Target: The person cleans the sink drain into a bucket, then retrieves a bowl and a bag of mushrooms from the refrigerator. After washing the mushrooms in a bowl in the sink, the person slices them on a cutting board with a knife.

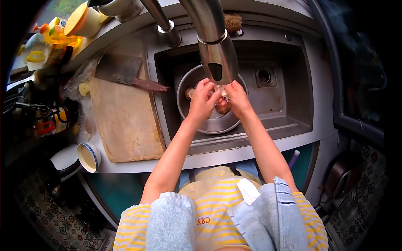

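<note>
Under the faucet head (217, 62), my left hand (203, 102) and my right hand (238, 99) meet over a round metal pot (213, 126) in the sink. The fingers of both hands are closed around a small whitish piece (223, 90), whose kind I cannot make out. Fingers and faucet hide part of it. Just below my fingertips lies a reddish-brown lump (223, 108) in the pot. Another brownish piece with a pale face (189, 93) rests at the pot's left side, partly behind my left hand.
A cleaver (121, 75) lies across the wooden cutting board (123, 121), its handle reaching over the sink's left edge. A bowl (88, 157) stands at the counter's front left. The sink drain (264, 76) is right of the pot. A brown scrubber (233, 22) sits behind the faucet.
</note>
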{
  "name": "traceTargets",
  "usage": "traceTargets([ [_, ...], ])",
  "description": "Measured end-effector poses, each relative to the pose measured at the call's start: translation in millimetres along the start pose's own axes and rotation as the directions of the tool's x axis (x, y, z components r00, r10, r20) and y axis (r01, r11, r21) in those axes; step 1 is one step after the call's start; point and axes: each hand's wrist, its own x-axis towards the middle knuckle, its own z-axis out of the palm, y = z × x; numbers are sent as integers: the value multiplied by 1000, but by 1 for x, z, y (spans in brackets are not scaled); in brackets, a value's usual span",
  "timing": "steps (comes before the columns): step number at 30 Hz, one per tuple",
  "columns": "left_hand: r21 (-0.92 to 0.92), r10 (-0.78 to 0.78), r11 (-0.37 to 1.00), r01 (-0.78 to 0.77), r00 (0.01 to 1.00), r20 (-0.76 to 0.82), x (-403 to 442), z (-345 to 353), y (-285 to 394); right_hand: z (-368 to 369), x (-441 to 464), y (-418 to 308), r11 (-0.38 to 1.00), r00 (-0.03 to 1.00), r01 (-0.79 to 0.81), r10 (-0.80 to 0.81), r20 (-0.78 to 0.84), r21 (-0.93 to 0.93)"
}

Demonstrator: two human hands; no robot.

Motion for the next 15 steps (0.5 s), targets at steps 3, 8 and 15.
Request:
traceTargets([
  [3,266,167,954,-139,982,-86,0,-1,-1,1,-6,-9,991,999,-33,35,7,-130],
  [8,146,162,975,-167,986,49,8,-16,6,-4,-15,-22,961,990,-84,112,91,-264],
  [15,15,-174,983,180,916,360,18,-33,8,-14,-16,-16,966,929,-206,243,278,-154],
])
